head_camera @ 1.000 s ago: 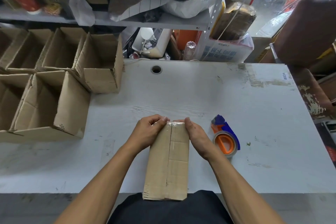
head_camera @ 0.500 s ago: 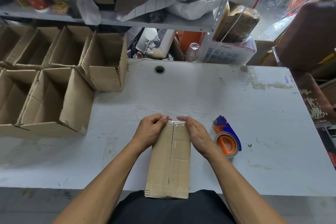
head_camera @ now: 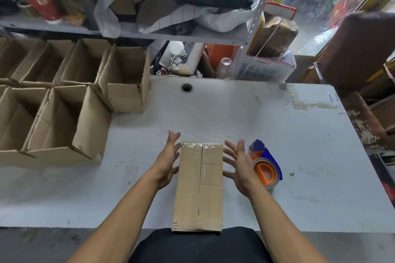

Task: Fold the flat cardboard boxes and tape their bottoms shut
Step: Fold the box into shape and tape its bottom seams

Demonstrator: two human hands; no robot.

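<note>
1. Head view: the cardboard box (head_camera: pixel 199 186) is shown bottom-up on the white table (head_camera: pixel 277 134), its near end at the table edge by the person's body, with clear tape laid along the centre seam and wrapped over the far end.
2. A second ago both hands were pressed on that far end, with the fingertips curled over the tape; now the left hand (head_camera: pixel 168 160) and right hand (head_camera: pixel 240 165) are lifted off, one on each side of the box, with fingers spread and nothing held.
3. The release is judged to mean that the tape has been smoothed down and this bottom is sealed.
4. The tape dispenser (head_camera: pixel 265 165) lies just beside the right hand, unmoved.
5. The finished open boxes (head_camera: pixel 64 117) are stood in rows at the left; it is judged that this one is next to be turned over and set among them.
</note>
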